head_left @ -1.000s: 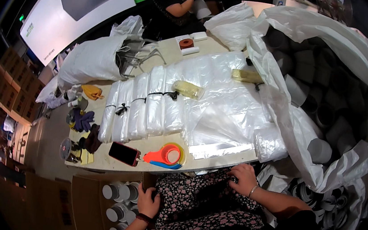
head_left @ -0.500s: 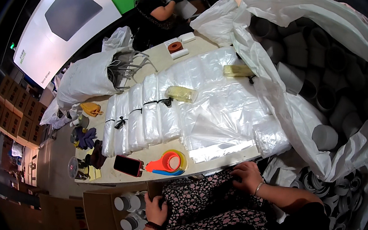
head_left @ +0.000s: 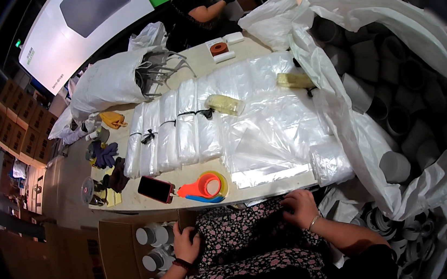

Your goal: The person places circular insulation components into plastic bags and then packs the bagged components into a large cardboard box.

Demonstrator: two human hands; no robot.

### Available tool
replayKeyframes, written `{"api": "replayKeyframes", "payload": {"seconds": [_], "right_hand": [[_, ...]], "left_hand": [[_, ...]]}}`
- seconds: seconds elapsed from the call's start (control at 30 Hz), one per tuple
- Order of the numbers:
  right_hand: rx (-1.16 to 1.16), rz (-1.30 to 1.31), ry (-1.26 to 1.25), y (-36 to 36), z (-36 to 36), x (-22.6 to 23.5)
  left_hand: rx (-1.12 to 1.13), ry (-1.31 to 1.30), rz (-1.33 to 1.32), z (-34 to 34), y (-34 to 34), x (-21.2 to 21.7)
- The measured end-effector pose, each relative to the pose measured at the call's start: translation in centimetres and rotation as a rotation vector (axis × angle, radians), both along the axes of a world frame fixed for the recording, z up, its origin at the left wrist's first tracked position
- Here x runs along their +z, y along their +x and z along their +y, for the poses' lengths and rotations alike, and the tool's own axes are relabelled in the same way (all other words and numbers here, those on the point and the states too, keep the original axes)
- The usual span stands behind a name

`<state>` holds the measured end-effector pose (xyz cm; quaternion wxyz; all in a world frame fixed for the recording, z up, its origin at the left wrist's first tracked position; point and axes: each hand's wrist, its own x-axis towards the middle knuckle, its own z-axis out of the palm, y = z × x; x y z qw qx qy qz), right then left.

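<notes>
My left hand (head_left: 187, 244) is at the near edge of the table, beside an open cardboard box (head_left: 110, 241) of grey pipe fittings (head_left: 153, 262). Its thumb and fingers are apart near the box's inner flap (head_left: 187, 219), and I see nothing held. Over my lap lies a dark floral apron (head_left: 245, 239). My right hand (head_left: 300, 208) rests on the apron close to the table edge, fingers loosely bent, with nothing visible in them. Ahead of both hands, bundles of clear plastic bags (head_left: 184, 135) and a broad pile of clear bags (head_left: 274, 145) cover the table.
An orange scoop-shaped cup (head_left: 200, 185) and a phone (head_left: 156, 188) lie at the near edge. A large white sack (head_left: 339, 127) of grey fittings stands right. Left are another white sack (head_left: 111, 80) and purple gloves (head_left: 104, 155). A person (head_left: 198, 12) works beyond the table.
My view has shifted slightly, and both hands keep nearly the same places. Across the table, the person's hand now has a pale, rounded piece in it.
</notes>
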<state>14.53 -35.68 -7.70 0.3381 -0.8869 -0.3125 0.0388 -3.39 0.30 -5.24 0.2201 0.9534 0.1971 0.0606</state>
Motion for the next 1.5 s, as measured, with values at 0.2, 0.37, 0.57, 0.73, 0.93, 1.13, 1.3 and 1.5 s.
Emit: {"api": "replayKeyframes", "payload": {"seconds": [0.2, 0.37, 0.57, 0.73, 0.93, 1.13, 1.3, 1.5], "right_hand": [[-0.017, 0.022, 0.031, 0.2, 0.2, -1.0], [-0.002, -0.080, -0.008, 0.1, 1.1, -2.4], [0.039, -0.215, 0.120, -1.7, -1.4, -4.7], [-0.004, -0.043, 0.270, -3.5, -3.0, -2.9], [0.278, 0.075, 0.315, -4.3, -1.2, 1.1], [0.553, -0.236, 0.006, -4.6, -0.6, -4.8], [0.672, -0.229, 0.062, -3.5, -0.1, -5.1], [0.825, -0.260, 0.139, -4.6, 3.7, -5.2]], "left_hand": [[0.034, -0.033, 0.006, 0.0, 0.2, 0.0], [0.067, -0.110, -0.118, 0.9, -0.8, -2.0], [0.394, -0.588, -0.288, -2.5, -10.8, -0.2], [0.538, -0.229, 0.126, -10.1, -24.6, 0.3], [0.747, 0.138, 0.185, -9.6, -23.1, 0.0], [0.756, 0.071, 0.221, -2.2, -27.2, -0.8], [0.853, 0.032, 0.308, 4.4, -29.7, 0.1], [0.738, 0.056, 0.440, 3.2, -35.2, -1.8]]}}
